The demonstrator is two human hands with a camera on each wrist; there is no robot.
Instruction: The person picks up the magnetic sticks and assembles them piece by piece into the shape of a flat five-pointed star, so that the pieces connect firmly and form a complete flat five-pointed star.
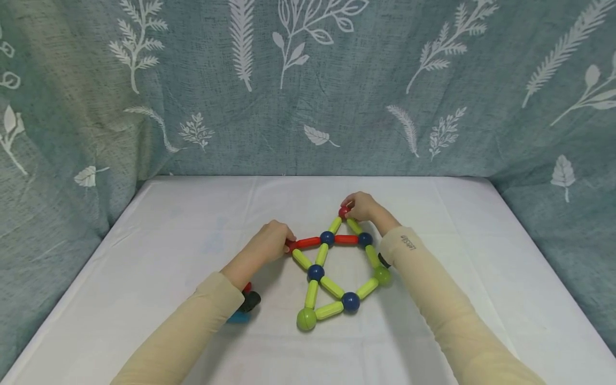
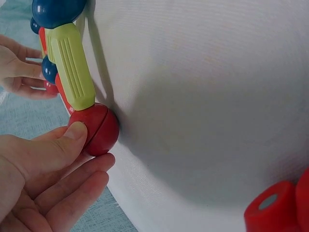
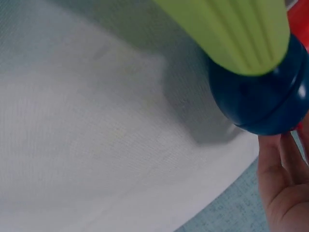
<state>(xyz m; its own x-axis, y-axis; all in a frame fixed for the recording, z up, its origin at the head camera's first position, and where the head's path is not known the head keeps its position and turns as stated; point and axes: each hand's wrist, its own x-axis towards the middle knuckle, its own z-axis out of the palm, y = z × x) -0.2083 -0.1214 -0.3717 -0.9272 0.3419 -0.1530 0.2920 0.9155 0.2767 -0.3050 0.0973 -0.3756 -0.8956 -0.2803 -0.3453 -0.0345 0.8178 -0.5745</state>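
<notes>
A magnetic ball-and-rod structure lies on the table, with green rods (image 1: 332,287), red rods (image 1: 346,239) and several blue balls (image 1: 315,272). My left hand (image 1: 270,240) pinches a red ball (image 2: 99,128) at its left corner between thumb and fingers. From that ball run one green rod and one red rod. At the far tip, my right hand (image 1: 363,206) grips another red ball (image 1: 344,212), where two green rods meet. Green balls mark the near corner (image 1: 306,319) and the right corner (image 1: 382,276). The right wrist view shows a blue ball (image 3: 263,101) in front of the fingers.
Beside the left forearm lie a black piece (image 1: 251,301), a blue piece (image 1: 238,317) and a red piece (image 2: 273,208), partly hidden by the sleeve. A patterned curtain (image 1: 317,107) hangs behind the white-covered table (image 1: 202,214).
</notes>
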